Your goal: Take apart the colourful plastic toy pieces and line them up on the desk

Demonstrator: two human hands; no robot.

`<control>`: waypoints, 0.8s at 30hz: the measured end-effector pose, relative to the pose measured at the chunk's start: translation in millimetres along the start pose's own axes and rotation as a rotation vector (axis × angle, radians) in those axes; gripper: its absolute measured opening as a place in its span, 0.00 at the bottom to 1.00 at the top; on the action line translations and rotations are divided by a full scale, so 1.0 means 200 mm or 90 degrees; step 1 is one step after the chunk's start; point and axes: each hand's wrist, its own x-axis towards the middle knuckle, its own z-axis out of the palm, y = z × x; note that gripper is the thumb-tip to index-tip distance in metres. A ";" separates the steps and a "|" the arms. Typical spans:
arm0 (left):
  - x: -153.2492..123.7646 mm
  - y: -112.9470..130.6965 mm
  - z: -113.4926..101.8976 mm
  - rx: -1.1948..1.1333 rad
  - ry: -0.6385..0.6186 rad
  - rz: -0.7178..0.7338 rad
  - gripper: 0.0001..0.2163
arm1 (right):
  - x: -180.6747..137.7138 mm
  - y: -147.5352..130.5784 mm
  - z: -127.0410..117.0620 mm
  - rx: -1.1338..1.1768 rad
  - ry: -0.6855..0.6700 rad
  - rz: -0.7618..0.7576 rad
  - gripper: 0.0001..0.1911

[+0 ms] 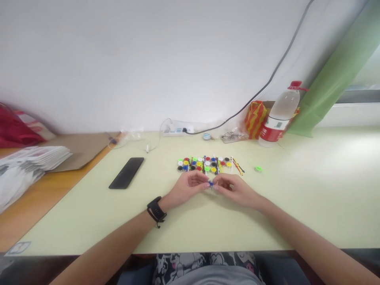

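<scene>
Between my fingertips is a small blue plastic piece (211, 184), too small to name further. My left hand (191, 186) pinches its left side, and my right hand (233, 188) pinches it from the right. Just beyond the hands lie several small round discs (180, 163) in rows, coloured white, yellow, red, blue, black and green. Thin coloured plastic sticks (237, 166) lie among them and at the right end of the rows. A lone green disc (258, 169) sits apart on the right.
A black phone (126, 173) lies on the left of the pale table (97, 221). Along the wall are a power strip (178, 129), a small round container (206, 136), a plastic packet (234, 135) and a large bottle (280, 114). Stacked papers (44, 156) rest at far left.
</scene>
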 end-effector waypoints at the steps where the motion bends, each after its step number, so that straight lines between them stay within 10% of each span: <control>1: 0.00 0.00 0.00 0.001 -0.006 0.001 0.13 | 0.00 0.00 0.00 -0.001 -0.002 0.000 0.16; 14: -0.02 0.01 0.02 0.027 -0.051 0.029 0.19 | 0.00 -0.02 -0.01 0.032 -0.031 0.017 0.23; 24: -0.02 0.00 0.00 0.181 -0.045 0.021 0.12 | -0.03 0.11 -0.39 -0.341 0.288 0.216 0.17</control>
